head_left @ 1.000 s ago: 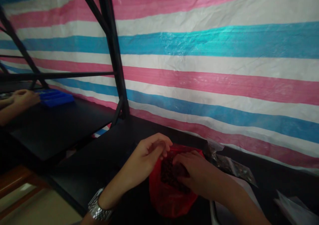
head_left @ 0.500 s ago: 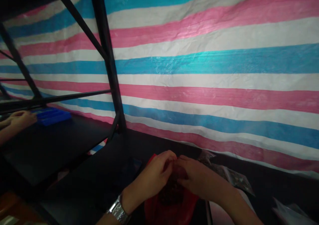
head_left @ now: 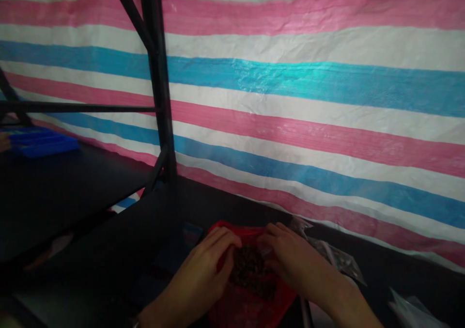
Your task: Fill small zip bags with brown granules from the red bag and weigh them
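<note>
A red plastic bag (head_left: 241, 313) lies open on the black table in front of me, with a heap of small dark pieces (head_left: 250, 270) inside; their kind is too dim to tell. My left hand (head_left: 209, 262) has its fingers bent over the bag's left edge, gripping it. On the opposite side my right hand (head_left: 286, 250) pinches the right edge, its fingertips partly hidden against the red plastic. The mouth of the bag is spread between both hands.
Behind my right forearm lies a clear zip bag (head_left: 341, 260) of small parts. More clear plastic bags (head_left: 414, 306) lie at the lower right. On the left table, a blue tray (head_left: 47, 141) stands near another person's hand (head_left: 4, 142). A black metal post (head_left: 158, 85) rises before the striped sheet.
My hands have moved apart, widening the red bag's mouth and uncovering the dark pieces. The view has shifted, and the other person's hand is now mostly out of frame.
</note>
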